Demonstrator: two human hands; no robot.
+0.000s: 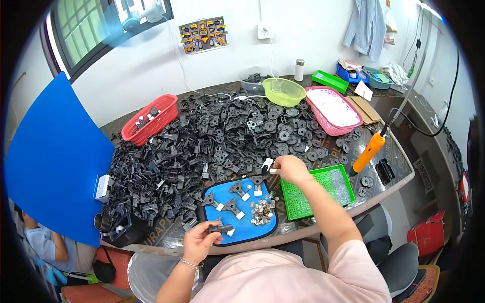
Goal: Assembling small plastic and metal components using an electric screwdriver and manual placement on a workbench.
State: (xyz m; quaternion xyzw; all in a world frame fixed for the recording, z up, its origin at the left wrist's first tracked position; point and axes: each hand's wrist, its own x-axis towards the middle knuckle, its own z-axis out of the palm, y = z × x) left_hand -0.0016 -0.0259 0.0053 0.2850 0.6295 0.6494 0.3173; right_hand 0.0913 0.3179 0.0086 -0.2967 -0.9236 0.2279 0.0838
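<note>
My left hand (198,243) is closed on a dark grey plastic bracket (220,228) above the near left corner of a blue mat (230,194). Farther out, beyond the mat's far right corner, my right hand (290,167) pinches a small white block (273,171). Another white piece (268,162) lies by its fingertips, close to the pile of black parts. On the mat rest several dark brackets (232,206) with white blocks at their ends. A heap of small round metal pieces (262,211) sits at the mat's right side.
A large pile of black plastic parts (172,161) spreads over the table, with black discs (284,135) at its right. Right of the mat is a green tray (290,202). An orange electric screwdriver (369,153) hangs above it. Behind stand red (166,108), yellow-green (284,96) and pink (348,130) baskets.
</note>
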